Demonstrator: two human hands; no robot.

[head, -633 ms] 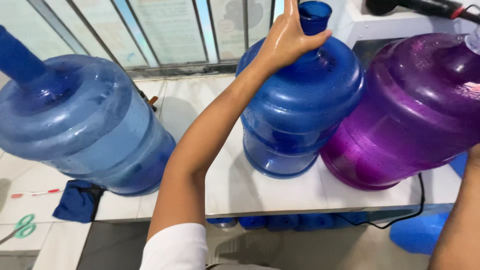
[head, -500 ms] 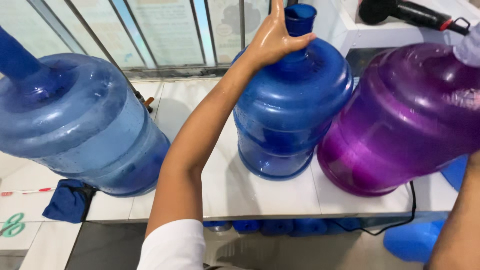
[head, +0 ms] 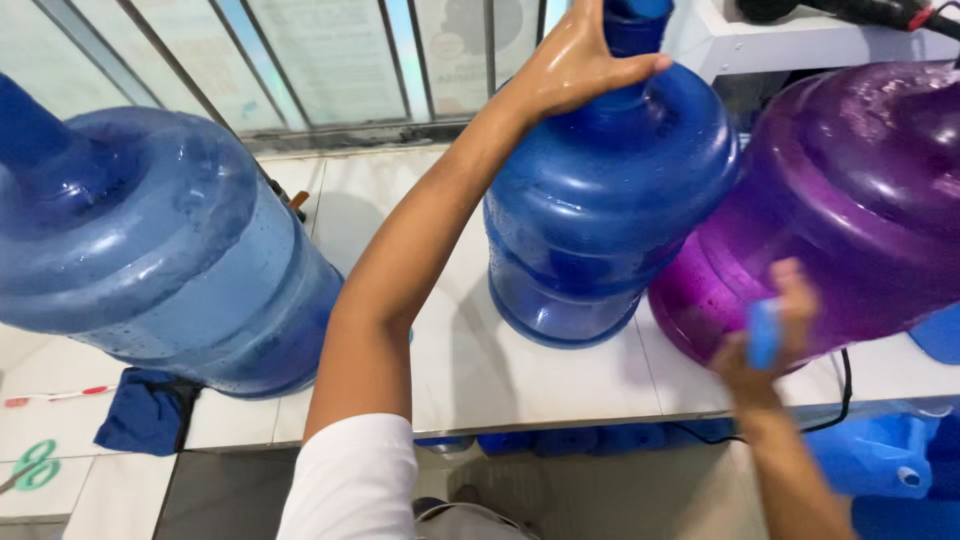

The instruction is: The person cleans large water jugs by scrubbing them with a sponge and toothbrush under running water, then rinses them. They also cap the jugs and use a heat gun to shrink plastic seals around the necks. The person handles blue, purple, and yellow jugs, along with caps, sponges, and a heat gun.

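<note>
Far left of both hands, a big pale-blue plastic water jug (head: 150, 250) sits on the white tiled worktop (head: 470, 350). Left hand (head: 575, 65) has its fingers wrapped around the neck of the dark-blue plastic water jug (head: 610, 200). Right hand (head: 765, 335), fingers closed on a small blue cap (head: 764, 333), is against the purple translucent jug (head: 850, 200).

Place: we take it for a water-refill shop.
Signs: we see big translucent blue plastic water jugs (head: 610, 200) on a white tiled bench (head: 470, 360).

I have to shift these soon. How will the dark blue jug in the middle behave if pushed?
The dark blue jug looks empty, so probably light. Droplets on its wall suggest a slippery grip. The left hand holds its neck; tall and narrow-based, it may tip.
</note>
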